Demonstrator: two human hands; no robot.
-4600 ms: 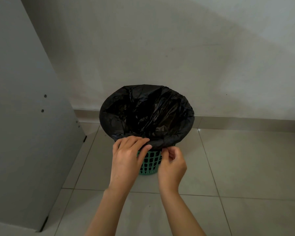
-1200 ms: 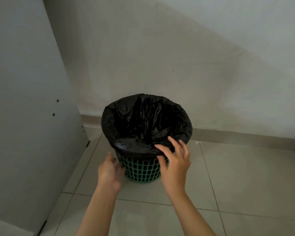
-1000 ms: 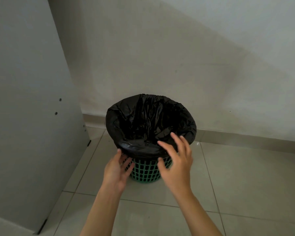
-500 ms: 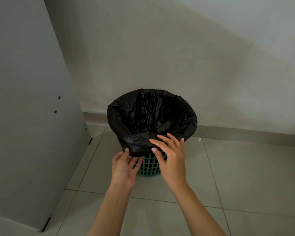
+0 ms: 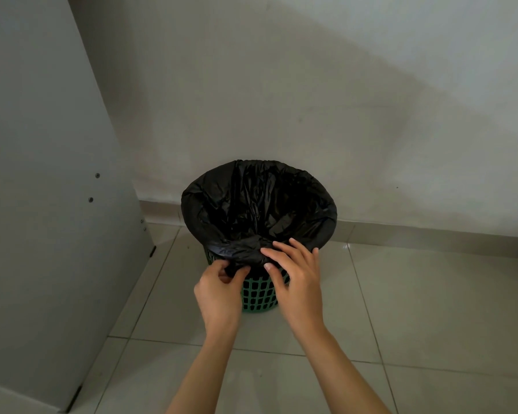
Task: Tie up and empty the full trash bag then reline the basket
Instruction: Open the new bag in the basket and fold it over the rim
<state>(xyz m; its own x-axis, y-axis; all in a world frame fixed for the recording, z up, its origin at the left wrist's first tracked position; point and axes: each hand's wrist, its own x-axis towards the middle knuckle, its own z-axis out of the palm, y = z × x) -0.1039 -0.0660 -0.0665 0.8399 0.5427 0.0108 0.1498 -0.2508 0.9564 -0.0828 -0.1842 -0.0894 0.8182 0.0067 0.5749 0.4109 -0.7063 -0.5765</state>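
The left hand (image 5: 219, 289) pinches the folded rim of the black bag (image 5: 260, 204). The right hand (image 5: 298, 279) lays straight fingers on that rim. The green basket (image 5: 259, 295) sits just below the fingertips, between the 2 hands.

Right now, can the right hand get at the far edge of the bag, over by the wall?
Probably yes. The right hand rests open on the near edge of the bag, holding nothing. Only the open mouth lies between it and the far edge, and nothing stands in that path.
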